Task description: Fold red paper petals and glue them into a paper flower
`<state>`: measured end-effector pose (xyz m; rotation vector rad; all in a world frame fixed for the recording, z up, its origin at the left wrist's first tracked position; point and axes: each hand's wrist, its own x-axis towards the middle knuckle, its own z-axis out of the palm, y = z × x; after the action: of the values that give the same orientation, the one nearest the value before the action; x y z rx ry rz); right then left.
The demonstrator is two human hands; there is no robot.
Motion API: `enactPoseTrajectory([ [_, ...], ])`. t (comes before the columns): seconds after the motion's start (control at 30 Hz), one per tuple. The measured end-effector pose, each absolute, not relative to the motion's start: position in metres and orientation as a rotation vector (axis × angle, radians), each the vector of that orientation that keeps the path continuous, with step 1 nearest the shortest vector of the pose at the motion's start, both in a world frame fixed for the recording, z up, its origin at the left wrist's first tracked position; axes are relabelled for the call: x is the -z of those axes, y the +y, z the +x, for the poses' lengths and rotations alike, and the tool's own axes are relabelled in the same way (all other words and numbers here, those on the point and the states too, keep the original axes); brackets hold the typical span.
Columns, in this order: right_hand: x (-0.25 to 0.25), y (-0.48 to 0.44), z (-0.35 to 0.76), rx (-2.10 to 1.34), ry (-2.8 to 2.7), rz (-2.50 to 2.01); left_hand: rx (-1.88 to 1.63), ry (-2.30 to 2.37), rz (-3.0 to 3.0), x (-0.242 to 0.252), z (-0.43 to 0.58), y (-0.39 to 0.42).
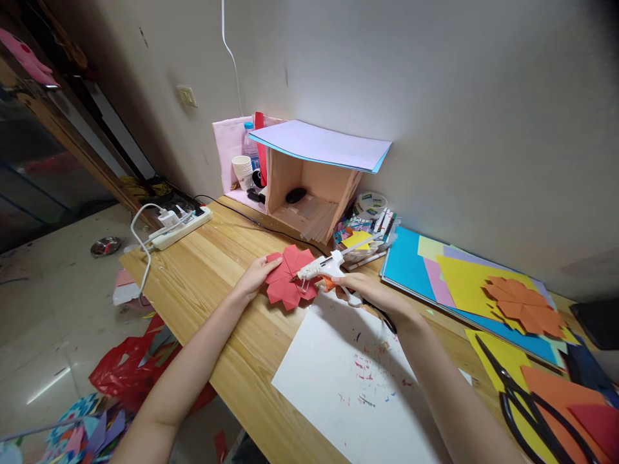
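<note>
Between thumb and fingers, my left hand [256, 276] grips the left edge of a red paper flower [280, 291], which is folded with creases running out from its middle. My right hand [360, 289] is wrapped round the handle of a white hot glue gun [314, 267] with an orange trigger. Its nozzle points at the flower's centre; whether it touches the paper I cannot tell. A clear glue stick [362, 243] sticks out of the gun's back. Under my right forearm lies a white sheet [329, 374] with coloured marks.
A power strip [181, 229] sits at the desk's left edge. Behind stands a box shelf [309, 180] topped with lilac paper [324, 138]. Coloured sheets [406, 258], an orange paper flower [525, 306] and black scissors [512, 386] lie at right. Red plastic [126, 361] and scraps are below left.
</note>
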<state>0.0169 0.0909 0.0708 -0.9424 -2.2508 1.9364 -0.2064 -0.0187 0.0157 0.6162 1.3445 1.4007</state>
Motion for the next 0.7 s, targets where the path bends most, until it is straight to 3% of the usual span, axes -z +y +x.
enactPoseTrajectory([
  [0.7,-0.0795,0.0911,0.0237,-1.936,-2.359,-0.92,-1.41,1.322,0.607,-0.0136,-0.2082,-0.0189],
])
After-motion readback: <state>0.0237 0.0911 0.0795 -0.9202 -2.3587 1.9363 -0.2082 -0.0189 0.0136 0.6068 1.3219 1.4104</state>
